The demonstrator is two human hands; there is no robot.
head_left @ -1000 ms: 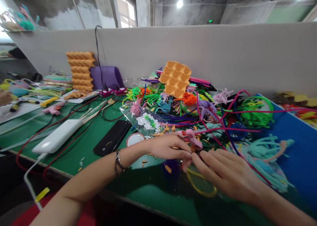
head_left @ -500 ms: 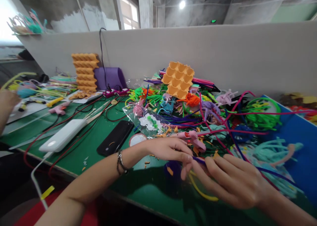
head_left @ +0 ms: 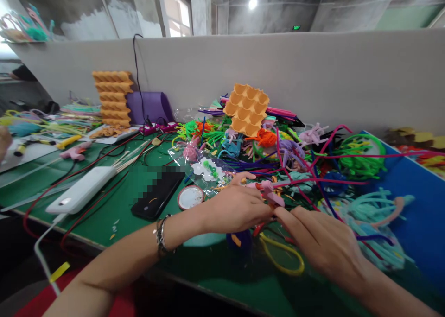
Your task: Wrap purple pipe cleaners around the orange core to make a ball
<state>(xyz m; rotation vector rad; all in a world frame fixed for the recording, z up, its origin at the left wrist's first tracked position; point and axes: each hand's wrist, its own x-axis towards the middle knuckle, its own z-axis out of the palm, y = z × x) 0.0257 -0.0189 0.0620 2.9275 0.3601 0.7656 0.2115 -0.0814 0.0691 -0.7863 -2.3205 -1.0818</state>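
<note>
Green counter (head_left: 208, 273), crowded at the back. Right hand (head_left: 320, 238) over it, fingers extended close together, tips meeting the left. Left hand (head_left: 236, 206): index raised beside the glue gun, other fingers curled. Grip at the meeting point hidden; cannot tell what either pinches.

Pink glue gun (head_left: 267, 190) just beyond the fingertips: looks stiff plastic; best taken by the handle, clear of a possibly hot nozzle.

Dark blue round piece (head_left: 246, 244) below the left hand; material unclear, cup it lightly.

Yellow loop (head_left: 292, 270) below the hands: seems light, springy; lift by its near curve.

Blue stem (head_left: 375, 237) emerging behind the right hand: likely soft, bendable, nearly weightless; pinch near an end, avoiding kinks.
</note>
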